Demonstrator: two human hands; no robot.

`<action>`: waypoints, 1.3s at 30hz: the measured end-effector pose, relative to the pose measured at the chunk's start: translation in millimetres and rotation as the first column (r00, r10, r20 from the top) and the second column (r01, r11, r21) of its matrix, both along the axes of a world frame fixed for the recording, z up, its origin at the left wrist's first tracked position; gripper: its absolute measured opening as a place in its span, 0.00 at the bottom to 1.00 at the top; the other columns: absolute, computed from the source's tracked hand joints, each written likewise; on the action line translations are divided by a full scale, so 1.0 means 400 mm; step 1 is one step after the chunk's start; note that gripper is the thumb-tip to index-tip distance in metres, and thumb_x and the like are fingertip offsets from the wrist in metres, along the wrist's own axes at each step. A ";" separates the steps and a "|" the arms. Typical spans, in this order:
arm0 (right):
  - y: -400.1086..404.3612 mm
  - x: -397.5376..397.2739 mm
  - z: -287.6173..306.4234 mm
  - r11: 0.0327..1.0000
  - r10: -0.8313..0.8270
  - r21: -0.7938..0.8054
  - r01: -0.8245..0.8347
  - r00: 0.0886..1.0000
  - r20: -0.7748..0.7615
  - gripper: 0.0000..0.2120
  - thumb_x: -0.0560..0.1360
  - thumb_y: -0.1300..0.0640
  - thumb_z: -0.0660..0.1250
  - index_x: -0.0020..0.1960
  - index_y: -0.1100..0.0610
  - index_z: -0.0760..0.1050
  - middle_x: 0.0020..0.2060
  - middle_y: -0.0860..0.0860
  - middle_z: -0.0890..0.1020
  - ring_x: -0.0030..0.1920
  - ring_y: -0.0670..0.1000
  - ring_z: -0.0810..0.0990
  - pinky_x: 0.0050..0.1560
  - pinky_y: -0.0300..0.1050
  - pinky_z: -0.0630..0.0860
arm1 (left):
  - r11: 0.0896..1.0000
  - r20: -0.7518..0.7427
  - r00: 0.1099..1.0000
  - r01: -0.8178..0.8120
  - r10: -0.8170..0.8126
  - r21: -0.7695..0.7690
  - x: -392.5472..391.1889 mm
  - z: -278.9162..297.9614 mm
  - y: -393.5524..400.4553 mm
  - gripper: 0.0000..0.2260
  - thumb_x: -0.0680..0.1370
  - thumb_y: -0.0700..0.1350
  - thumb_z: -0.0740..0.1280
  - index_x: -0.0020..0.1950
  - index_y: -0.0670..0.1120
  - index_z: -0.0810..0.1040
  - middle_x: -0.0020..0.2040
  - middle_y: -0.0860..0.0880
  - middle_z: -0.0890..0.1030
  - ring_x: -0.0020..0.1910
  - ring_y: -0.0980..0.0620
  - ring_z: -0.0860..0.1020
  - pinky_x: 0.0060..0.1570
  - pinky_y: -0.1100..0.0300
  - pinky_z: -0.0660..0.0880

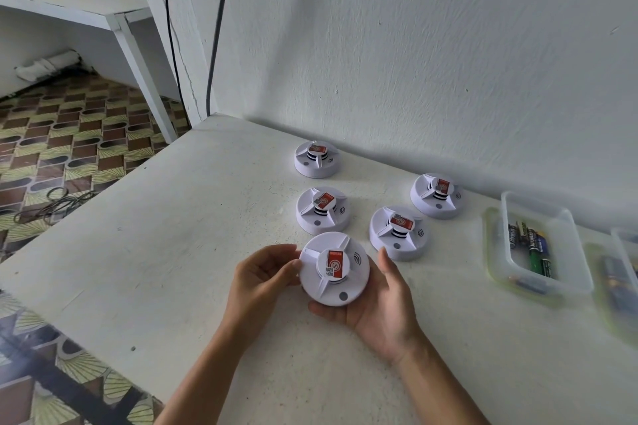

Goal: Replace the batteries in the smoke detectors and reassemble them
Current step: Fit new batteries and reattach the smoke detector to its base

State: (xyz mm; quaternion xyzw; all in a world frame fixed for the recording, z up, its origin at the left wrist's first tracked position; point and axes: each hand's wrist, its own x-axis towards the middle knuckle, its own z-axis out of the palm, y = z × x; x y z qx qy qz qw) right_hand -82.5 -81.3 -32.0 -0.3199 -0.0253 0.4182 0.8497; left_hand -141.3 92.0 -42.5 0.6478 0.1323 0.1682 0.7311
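While held above the desk, unopened: round white plastic smoke detector with a red label on its raised centre, face up, between both hands, near the front of the white painted desk.
Left hand: fingers curled round the detector's left rim, thumb tip on the upper edge; a light grip.
Right hand: palm up beneath the detector, fingers cupped under its base, thumb raised just beside the right rim, not clearly touching.
Other detectors: four more round white smoke detectors with red labels, face up on the desk nearer the wall, apart from one another.
Batteries: dark and green cylindrical cells in a clear plastic tray to the right; a second, blurred tray at the frame's edge, contents hard to tell.
Step, as judged: likely twisting the base off the cover; no battery compartment visible yet.
Risk, slip: smooth rim plus a loose cupped hold could let the detector drop onto the desk during the twist.
Risk, force: twisting the wrong way or squeezing the centre vents could crack the locking tabs.
Risk, mix-up: spent and fresh cells hard to tell apart.
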 end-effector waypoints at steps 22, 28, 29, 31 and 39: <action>0.004 -0.002 -0.011 1.000 0.003 0.005 -0.003 0.999 0.035 0.36 0.72 0.37 0.66 0.71 0.60 0.70 0.67 0.65 0.73 0.68 0.69 0.70 0.57 0.66 0.75 | 1.000 -0.003 1.000 -0.014 0.014 0.018 0.003 -0.004 -0.002 0.07 0.75 0.35 0.70 0.53 0.39 0.81 0.46 0.43 0.86 0.45 0.49 0.84 0.43 0.62 0.79; 0.004 -0.001 -0.009 1.000 0.007 0.018 -0.008 0.999 0.034 0.34 0.72 0.38 0.65 0.70 0.60 0.71 0.67 0.66 0.73 0.68 0.69 0.70 0.56 0.65 0.76 | 1.000 -0.004 1.000 -0.012 0.013 0.021 0.002 -0.005 -0.001 0.09 0.74 0.39 0.72 0.53 0.39 0.81 0.47 0.43 0.85 0.46 0.47 0.84 0.44 0.60 0.80; 0.004 -0.001 -0.009 1.000 0.010 0.020 -0.010 0.999 0.032 0.34 0.72 0.38 0.65 0.70 0.60 0.71 0.67 0.65 0.73 0.68 0.69 0.70 0.55 0.65 0.76 | 1.000 -0.004 1.000 -0.010 0.010 0.021 0.002 -0.005 -0.001 0.09 0.74 0.39 0.72 0.54 0.38 0.81 0.47 0.43 0.85 0.46 0.47 0.84 0.44 0.59 0.80; 0.004 -0.001 -0.010 1.000 0.004 0.013 -0.005 1.000 0.028 0.33 0.74 0.38 0.63 0.69 0.60 0.72 0.67 0.65 0.73 0.68 0.69 0.70 0.55 0.65 0.76 | 1.000 -0.003 1.000 -0.012 0.012 0.020 0.001 -0.005 -0.002 0.10 0.74 0.39 0.72 0.54 0.39 0.81 0.47 0.43 0.85 0.46 0.47 0.84 0.44 0.60 0.80; 0.001 0.000 -0.013 1.000 0.004 0.022 -0.006 0.998 0.057 0.33 0.71 0.39 0.68 0.68 0.60 0.73 0.67 0.65 0.73 0.64 0.66 0.73 0.52 0.62 0.78 | 0.999 -0.002 1.000 -0.017 0.017 0.034 0.000 0.000 -0.005 0.10 0.74 0.39 0.71 0.54 0.38 0.81 0.47 0.43 0.85 0.45 0.48 0.84 0.43 0.61 0.79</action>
